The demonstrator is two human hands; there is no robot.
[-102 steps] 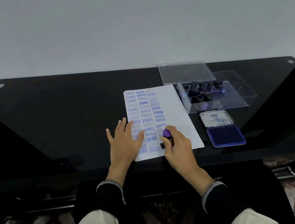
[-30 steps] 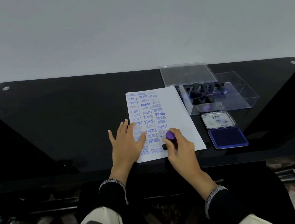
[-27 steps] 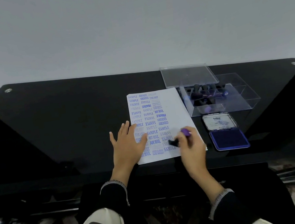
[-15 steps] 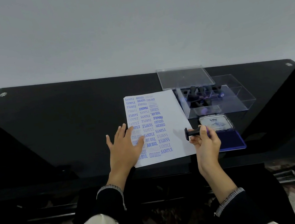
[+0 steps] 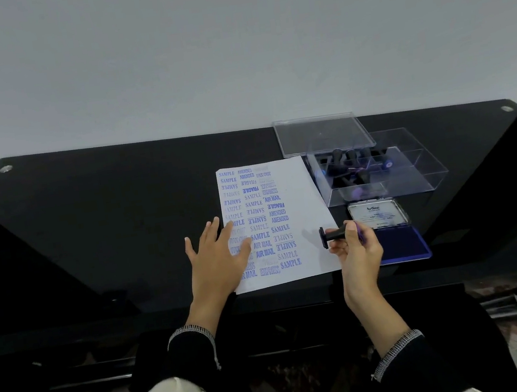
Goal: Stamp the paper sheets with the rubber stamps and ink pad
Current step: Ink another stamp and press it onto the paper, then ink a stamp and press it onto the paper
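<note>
Over paper's right edge: right hand (image 5: 357,250) pinches rubber stamp (image 5: 334,234), sideways, lifted | left hand (image 5: 218,261) flat, fingers spread, pressing paper sheet (image 5: 299,213) | step: likely re-inking | next: face down onto ink pad (image 5: 401,242), just right.

A glossy black table (image 5: 105,224) carries one stamped paper sheet (image 5: 299,210) near its front edge, a clear plastic box (image 5: 413,170) holding stamps behind an open ink pad (image 5: 399,239), and a clear lid (image 5: 321,133) farther back.
</note>
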